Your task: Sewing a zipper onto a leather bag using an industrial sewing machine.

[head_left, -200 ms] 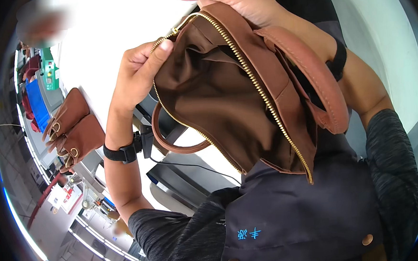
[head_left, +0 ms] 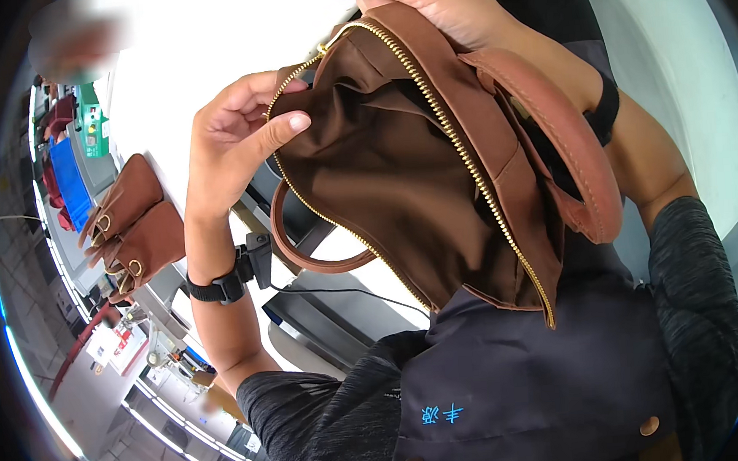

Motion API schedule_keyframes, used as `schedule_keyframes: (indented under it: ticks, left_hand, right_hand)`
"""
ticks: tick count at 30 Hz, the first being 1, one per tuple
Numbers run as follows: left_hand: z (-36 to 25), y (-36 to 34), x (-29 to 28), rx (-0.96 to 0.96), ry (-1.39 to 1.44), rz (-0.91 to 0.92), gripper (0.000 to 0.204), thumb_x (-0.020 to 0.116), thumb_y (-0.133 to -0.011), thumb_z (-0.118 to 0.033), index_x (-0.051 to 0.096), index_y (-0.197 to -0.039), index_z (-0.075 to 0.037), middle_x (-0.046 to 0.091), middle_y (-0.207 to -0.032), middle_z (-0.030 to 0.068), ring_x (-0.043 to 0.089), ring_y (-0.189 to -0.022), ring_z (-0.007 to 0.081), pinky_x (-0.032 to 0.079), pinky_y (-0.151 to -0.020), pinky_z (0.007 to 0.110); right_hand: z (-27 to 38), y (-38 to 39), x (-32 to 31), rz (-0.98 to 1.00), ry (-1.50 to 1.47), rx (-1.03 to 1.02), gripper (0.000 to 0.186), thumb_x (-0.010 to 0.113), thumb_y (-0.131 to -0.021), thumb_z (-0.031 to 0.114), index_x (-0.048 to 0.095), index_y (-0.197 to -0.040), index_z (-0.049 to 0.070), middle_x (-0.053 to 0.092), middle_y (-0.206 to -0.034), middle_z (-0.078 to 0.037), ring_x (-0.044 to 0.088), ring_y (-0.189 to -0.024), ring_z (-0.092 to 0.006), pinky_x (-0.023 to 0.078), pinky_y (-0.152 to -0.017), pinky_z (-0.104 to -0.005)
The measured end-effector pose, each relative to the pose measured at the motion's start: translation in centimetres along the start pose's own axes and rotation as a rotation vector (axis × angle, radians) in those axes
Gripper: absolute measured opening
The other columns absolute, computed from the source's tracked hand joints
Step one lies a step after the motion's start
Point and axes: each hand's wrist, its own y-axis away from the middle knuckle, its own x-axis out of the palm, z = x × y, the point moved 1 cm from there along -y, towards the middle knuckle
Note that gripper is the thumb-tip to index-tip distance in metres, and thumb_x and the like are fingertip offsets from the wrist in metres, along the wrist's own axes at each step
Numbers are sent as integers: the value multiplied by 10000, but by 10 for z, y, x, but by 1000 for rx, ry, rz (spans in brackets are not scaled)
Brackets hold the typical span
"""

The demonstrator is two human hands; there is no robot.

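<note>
1. The brown bag (head_left: 509,171) is between the 2 hands, with its near end in front of the dark apron (head_left: 530,373). I cannot tell if they touch. Its top is wide open.

2. The left hand (head_left: 227,146) is at the bag's left edge. Its thumb and pointing finger are spread apart by the gold zip (head_left: 456,141), with a gap between their tips. The bag's edge hides the other fingers' tips.

3. The right hand (head_left: 448,6) is at the bag's far end. Its fingers reach past the bag, and I cannot tell if they pinch it.

4. The bag looks light, as no load shows inside. Its brown lining (head_left: 383,179) is thin, soft and a bit shiny, so it may slip and bunch up.

5. The outside looks bendy but firmer. The thick right handle (head_left: 562,134) looks stiffest and the best spot for lifting.

6. To keep the mouth wide, hold the rim beside the zip. Its teeth could scratch or snag the cloth.

7. Left of the bag are more brown bags (head_left: 145,231).
</note>
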Motion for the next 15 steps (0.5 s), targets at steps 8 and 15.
schedule_keyframes:
  ticks: [8,15]
  left_hand:
    - [0,5,4,-33,74,-63,334,740,-912,53,675,-1239,35,737,-1148,84,672,-1018,105,545,-894,241]
    - [0,-1,14,-88,-15,-70,242,762,-915,12,716,-1152,26,729,-1023,22,645,-904,67,535,-804,218]
  right_hand:
    - [1,2,3,5,-12,7,264,716,-983,239,755,-965,-22,717,-777,-41,619,-620,-85,454,-553,-234]
    - [-1,1,1,-41,73,8,301,714,-986,253,735,-776,39,666,-680,-9,560,-552,-73,407,-510,-239]
